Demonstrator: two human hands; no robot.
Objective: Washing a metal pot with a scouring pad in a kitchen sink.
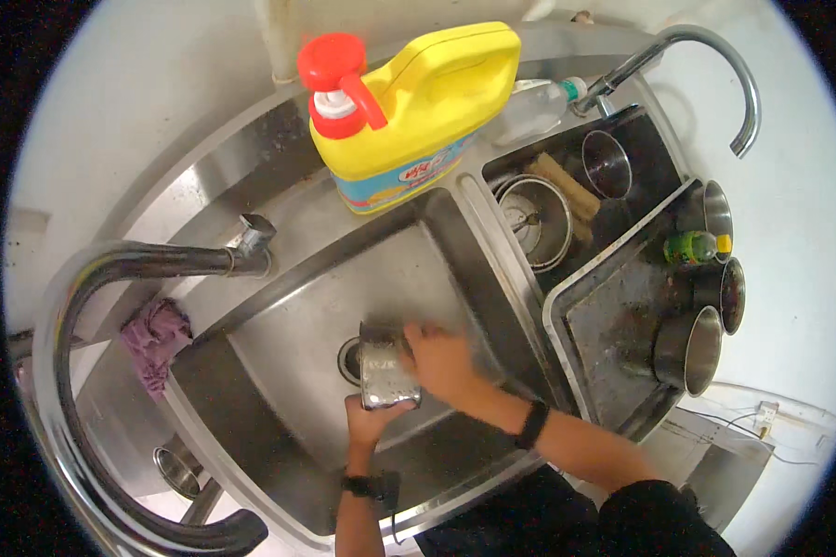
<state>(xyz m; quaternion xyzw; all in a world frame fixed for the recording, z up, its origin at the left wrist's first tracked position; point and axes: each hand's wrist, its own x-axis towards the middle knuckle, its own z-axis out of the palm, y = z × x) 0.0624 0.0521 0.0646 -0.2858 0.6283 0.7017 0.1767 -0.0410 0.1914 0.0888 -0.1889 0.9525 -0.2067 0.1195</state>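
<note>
A wet metal container (389, 369) is held over the steel sink basin (348, 278), close to the drain (349, 361). My left hand (371, 420) grips its lower end. At the container's right side is my right hand (440, 361), blurred, with its fingers bent; whether something small is between them cannot be told. Behind the basin stands a large yellow jug with a red cap (425, 104). On the left a chrome faucet (160, 259) arches over the sink's edge.
A purple cloth (155, 338) hangs at the left corner. The second basin (627, 230) holds metal pots (564, 230). On the right, a large tray (613, 327) bears several steel pots (690, 351) and a small green bottle (690, 248). A clear plastic bottle (533, 111) lies behind.
</note>
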